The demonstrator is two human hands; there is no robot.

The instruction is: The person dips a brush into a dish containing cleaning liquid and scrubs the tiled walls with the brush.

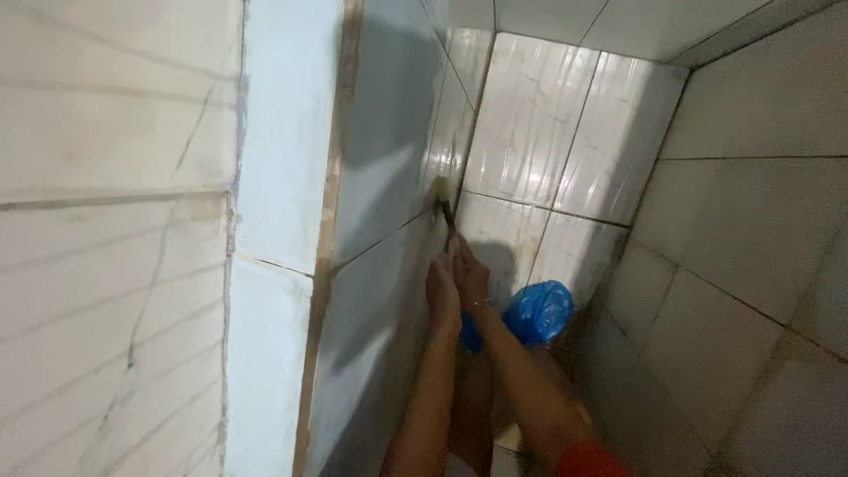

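Both my hands reach forward along a tiled wall [389, 132] on my left. My left hand [442, 291] and my right hand [470, 276] are closed together around the handle of a thin dark tool [449, 215]. The tool's tip presses on the grout line between two wall tiles, near the corner. My right wrist wears a thin bracelet. A blue plastic bag [537, 311] lies low in the corner just beyond my hands.
Glossy white tiles cover the end wall [548, 132] and the right wall [760, 221] of a narrow stall. A pale blue painted door frame edge [283, 177] stands at the near left. My legs show below my arms.
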